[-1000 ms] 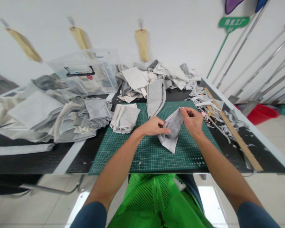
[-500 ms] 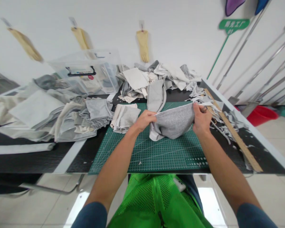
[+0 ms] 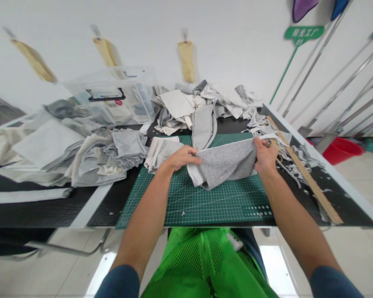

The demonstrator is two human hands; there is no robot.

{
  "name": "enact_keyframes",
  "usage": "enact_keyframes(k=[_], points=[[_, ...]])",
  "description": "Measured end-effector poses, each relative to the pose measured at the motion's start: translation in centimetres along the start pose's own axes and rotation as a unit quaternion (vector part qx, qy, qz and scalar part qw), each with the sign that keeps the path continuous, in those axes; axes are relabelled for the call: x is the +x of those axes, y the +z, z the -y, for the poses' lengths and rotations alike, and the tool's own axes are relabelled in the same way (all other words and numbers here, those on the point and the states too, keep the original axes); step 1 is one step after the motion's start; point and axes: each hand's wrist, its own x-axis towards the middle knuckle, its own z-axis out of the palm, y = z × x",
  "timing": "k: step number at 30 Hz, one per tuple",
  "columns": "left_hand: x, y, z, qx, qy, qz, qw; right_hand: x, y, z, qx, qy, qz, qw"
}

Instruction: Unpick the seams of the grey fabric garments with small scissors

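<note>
A grey piece of fabric with a pale edge is stretched between my hands above the green cutting mat. My left hand pinches its upper left corner between thumb and fingers, and the lower part hangs in loose folds. At the upper right corner, my right hand grips the cloth. Something small and dark shows by the right fingers, too small to make out. Left of the fabric lies a folded stack of pale cloth, partly behind my left hand. Another grey fabric piece rests at the mat's far edge.
Heaped cloth covers the table's left side, beside a clear plastic box. More scraps are piled at the back. On the right lie a wooden strip and thin offcuts. A red bucket stands beyond.
My left hand has moved slightly left with its corner, pulling the fabric wider and flatter. The right hand has barely shifted and still grips its end.
</note>
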Motion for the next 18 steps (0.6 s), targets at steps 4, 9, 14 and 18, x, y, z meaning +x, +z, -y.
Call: enact_keyframes(k=[4, 9, 14, 18], points=[[0.3, -0.6, -0.1, 0.118, 0.022, -0.062, 0.991, 0.3, 0.0, -0.4, -0.014, -0.008, -0.008, 1.0], [-0.1, -1.5, -0.5, 0.123, 0.084, -0.108, 0.983, 0.8, -0.2, -0.6, -0.035, -0.026, -0.027, 0.999], [0.0, -1.6, 0.0, 0.061, 0.111, -0.125, 0.984, 1.3, -0.5, -0.5, -0.048, -0.054, -0.037, 0.997], [1.8, -0.6, 1.4, 0.097, 0.064, -0.257, 0.959, 1.0, -0.3, -0.5, -0.073, -0.05, -0.019, 0.996]])
